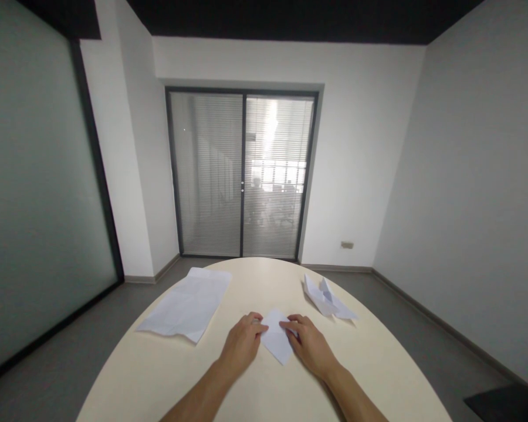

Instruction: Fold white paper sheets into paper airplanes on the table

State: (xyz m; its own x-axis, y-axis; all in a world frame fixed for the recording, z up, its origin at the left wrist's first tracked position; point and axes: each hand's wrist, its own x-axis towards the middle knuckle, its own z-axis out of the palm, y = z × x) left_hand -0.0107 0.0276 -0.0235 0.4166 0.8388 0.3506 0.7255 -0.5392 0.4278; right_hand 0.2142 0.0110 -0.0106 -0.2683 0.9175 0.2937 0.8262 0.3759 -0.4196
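A small folded piece of white paper (276, 340) lies on the table between my two hands, one corner pointing toward me. My left hand (243, 337) grips its left edge, with the thumb on top and the fingers curled at the side. On the opposite side my right hand (310, 343) has its fingers and thumb closed on the right edge, the index finger resting on the paper's upper face. Parts of both side edges are hidden under the fingers.
The round cream table (264, 272) carries white paper sheets (189, 305) at the left. Folded white paper shapes (323, 298), one like a boat, sit at the right. Beyond the table is a glass door (242, 176) with blinds. A dark object (508, 403) is at lower right.
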